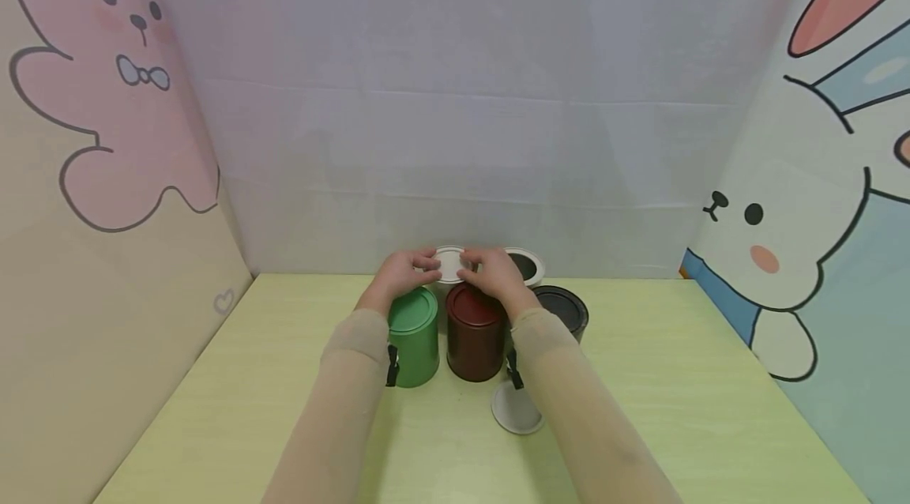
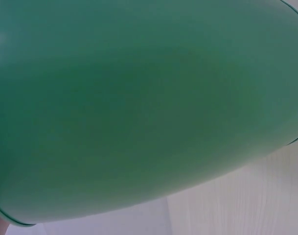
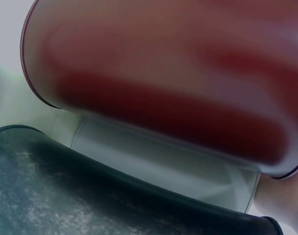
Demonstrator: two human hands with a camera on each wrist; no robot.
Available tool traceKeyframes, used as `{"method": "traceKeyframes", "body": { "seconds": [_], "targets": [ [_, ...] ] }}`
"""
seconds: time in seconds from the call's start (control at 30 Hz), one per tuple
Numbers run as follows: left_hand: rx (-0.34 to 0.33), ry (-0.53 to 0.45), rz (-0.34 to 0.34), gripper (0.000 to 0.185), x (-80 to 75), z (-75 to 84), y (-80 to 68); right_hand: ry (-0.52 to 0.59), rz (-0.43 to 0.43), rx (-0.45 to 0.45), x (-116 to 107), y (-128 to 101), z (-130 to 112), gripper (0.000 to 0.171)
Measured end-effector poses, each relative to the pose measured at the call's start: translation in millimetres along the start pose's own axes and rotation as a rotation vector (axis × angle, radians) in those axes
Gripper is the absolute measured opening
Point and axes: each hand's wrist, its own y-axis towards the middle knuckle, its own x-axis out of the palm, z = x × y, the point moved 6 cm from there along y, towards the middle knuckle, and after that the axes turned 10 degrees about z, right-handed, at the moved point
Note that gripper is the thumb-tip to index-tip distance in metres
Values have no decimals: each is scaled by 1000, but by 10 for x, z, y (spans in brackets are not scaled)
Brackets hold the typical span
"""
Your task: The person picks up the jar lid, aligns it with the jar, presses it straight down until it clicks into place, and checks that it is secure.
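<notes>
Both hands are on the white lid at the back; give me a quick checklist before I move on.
1. Left hand grips white lid: ok.
2. Right hand grips the same lid: ok.
3. Lid fully seated on its can: cannot tell, hands hide the rim.
4. Green can and red can upright, lidded: ok.
5. Open white can lidded: not ok.
6. Loose lid lies flat on table: ok.

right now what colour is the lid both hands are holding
White; the lid held by the left hand and right hand shows best in the head view.
</notes>
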Motion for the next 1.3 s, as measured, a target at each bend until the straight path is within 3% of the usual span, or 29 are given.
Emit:
{"method": "traceKeyframes", "body": {
  "seconds": [0.33,1.3],
  "targets": [
    [2,-6,-6,35,-9,25,-13,-32,-26,44,30,16,39,43],
    [-22,-11,-25,36,5,11,-14,-93,-61,57,82,3,65,36]
  ]
}}
